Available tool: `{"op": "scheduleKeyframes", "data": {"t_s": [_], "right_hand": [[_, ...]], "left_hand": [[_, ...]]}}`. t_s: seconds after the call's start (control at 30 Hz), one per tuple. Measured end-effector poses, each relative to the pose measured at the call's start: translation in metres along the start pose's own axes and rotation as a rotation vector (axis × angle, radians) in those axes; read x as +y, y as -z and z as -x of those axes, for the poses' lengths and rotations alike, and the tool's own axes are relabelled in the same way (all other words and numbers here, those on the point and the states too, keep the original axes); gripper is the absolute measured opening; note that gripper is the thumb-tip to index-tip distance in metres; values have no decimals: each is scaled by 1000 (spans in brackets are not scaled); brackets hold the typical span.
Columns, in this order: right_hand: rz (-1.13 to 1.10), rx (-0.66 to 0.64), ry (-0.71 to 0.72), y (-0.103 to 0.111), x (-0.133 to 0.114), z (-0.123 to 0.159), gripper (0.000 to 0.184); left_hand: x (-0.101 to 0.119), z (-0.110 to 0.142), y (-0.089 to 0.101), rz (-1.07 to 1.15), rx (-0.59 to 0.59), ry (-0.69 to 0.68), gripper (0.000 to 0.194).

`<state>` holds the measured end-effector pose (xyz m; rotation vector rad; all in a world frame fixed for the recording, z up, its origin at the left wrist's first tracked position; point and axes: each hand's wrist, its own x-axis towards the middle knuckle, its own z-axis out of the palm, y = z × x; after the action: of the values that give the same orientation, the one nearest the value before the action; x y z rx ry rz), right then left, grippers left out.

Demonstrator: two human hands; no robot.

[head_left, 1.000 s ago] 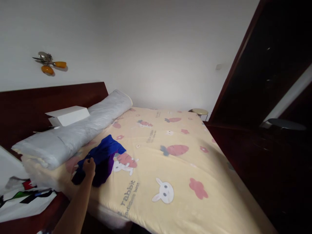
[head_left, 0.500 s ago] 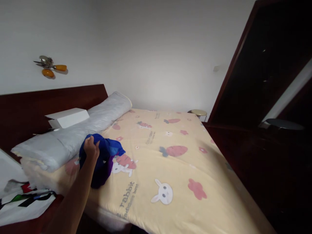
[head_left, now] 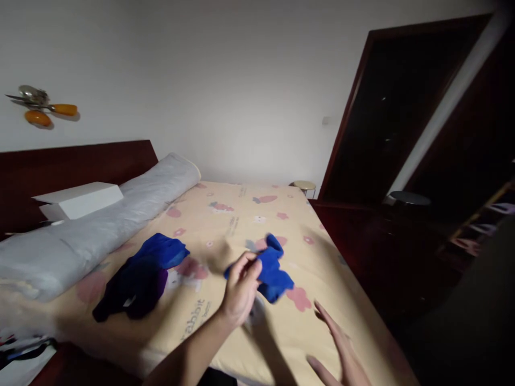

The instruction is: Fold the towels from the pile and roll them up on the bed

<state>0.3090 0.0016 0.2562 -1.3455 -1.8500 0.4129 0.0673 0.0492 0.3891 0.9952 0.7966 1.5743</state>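
Observation:
Over the middle of the bed, my left hand (head_left: 240, 292) pinches a small, crumpled blue cloth (head_left: 272, 271) between thumb and fingers. The cloth hangs in loose folds to the right of the hand; its exact kind does not show. At the lower right my right hand (head_left: 338, 348) has its fingers apart and holds nothing, a short way from the cloth. A heap of blue, dark and purple clothing (head_left: 140, 273) lies on the bed sheet (head_left: 265, 343) to the left of both hands.
A rolled, grey plastic-wrapped bundle (head_left: 120, 222) lies along the headboard (head_left: 80, 161), with a white box (head_left: 86, 201) behind it. Stools (head_left: 303, 185) stand past the bed's far right corner, near a dark door (head_left: 394, 112). Items on white material (head_left: 28, 354) sit at lower left.
My left hand has left the heap and moved right with the small blue cloth. My right hand has come into view at lower right. The view has turned right.

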Motion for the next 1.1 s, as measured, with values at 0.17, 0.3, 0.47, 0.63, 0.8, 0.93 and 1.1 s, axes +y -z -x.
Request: {"op": "scheduleKeyframes", "data": {"t_s": [0.17,0.3,0.47,0.63,0.8,0.93,1.1], "right_hand": [[-169,95,-75,-14,-15,-52,41],[-220,133,-132,2,-17,-50,24],[-285,-25,-64,36,-43,-51,24],[-326,-57,-26,55,-61,-56,33],[-317,128,-98,57,-53,-57,31],[-278,296,-141,69,-51,-59,30],[-219,423,-41,93,-60,-60,24]], "left_hand": [[-40,11,-8,42,8,160,36],[-53,8,6,101,116,232,40],[-53,7,5,159,151,222,41],[-40,5,-2,71,130,148,40],[-16,15,-3,-90,-71,165,36],[0,25,9,-566,-400,27,20],[-5,14,42,-983,-352,-184,30]]}}
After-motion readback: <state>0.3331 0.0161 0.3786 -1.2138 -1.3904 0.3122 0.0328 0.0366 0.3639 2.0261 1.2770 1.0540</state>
